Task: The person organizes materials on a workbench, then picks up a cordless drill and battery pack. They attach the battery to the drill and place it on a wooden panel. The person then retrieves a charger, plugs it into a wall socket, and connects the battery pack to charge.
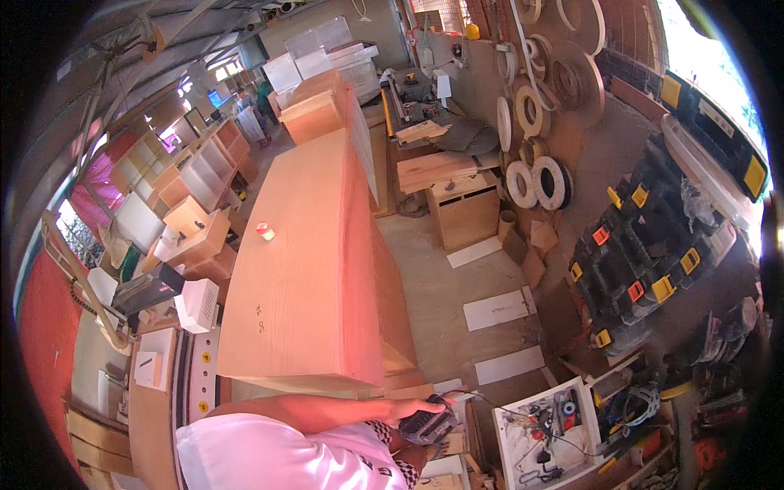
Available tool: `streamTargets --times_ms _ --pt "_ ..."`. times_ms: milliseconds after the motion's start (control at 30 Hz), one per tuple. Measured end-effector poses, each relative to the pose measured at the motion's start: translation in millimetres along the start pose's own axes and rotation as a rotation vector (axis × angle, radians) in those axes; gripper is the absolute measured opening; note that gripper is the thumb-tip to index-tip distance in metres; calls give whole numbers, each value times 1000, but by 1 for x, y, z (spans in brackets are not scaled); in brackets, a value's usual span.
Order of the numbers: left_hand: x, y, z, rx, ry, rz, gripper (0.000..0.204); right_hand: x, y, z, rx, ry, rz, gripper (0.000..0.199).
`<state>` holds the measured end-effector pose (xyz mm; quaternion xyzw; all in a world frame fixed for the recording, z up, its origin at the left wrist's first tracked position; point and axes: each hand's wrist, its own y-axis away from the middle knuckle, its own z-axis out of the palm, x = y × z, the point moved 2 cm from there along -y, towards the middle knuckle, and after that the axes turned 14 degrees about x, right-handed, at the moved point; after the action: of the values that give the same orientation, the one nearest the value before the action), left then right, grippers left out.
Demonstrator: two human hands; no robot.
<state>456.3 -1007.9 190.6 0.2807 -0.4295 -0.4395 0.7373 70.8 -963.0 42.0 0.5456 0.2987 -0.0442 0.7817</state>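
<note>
My left hand [419,407] is closed around the upper end of a dark, boxy corded device [428,426], whose exact kind I cannot make out. A thin black cable runs from it to the right, over a white drawer. Just below the device is my right hand [437,450], its fingers mostly hidden, so whether it grips the device is unclear. Beside my hands lie wood offcuts [454,465]. The white drawer [501,437] on the right holds small tools and loose hardware.
A long wooden cabinet [302,269] stretches ahead, a small red-and-white container [265,232] on its top. White boards [500,310] lie on the floor. Black cases with yellow and orange latches [633,245] stand right. Rings [551,183] hang on the wall. Far left, people [249,118] stand near cabinets.
</note>
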Motion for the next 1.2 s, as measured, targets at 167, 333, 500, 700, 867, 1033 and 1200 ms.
streamTargets --times_ms 167,333,500,700,867,1033,1200 --pt "11 -5 6 -63 50 67 63 -3 7 -9 -42 -72 -10 61" --pt "26 16 16 -67 121 103 62 -13 37 -34 -160 -221 -31 58" --pt "55 9 60 -64 322 217 53 -26 97 -107 -449 -471 -32 56" --pt "100 29 132 -361 429 257 60 -59 237 34 -235 -300 -86 52" --pt "118 49 167 -366 183 439 68 -100 264 107 -275 -270 -298 48" --pt "104 62 184 -303 75 573 64 -110 296 128 -257 -347 -221 52" --pt "87 56 196 -238 40 544 63 -104 303 109 -63 -248 -58 51"
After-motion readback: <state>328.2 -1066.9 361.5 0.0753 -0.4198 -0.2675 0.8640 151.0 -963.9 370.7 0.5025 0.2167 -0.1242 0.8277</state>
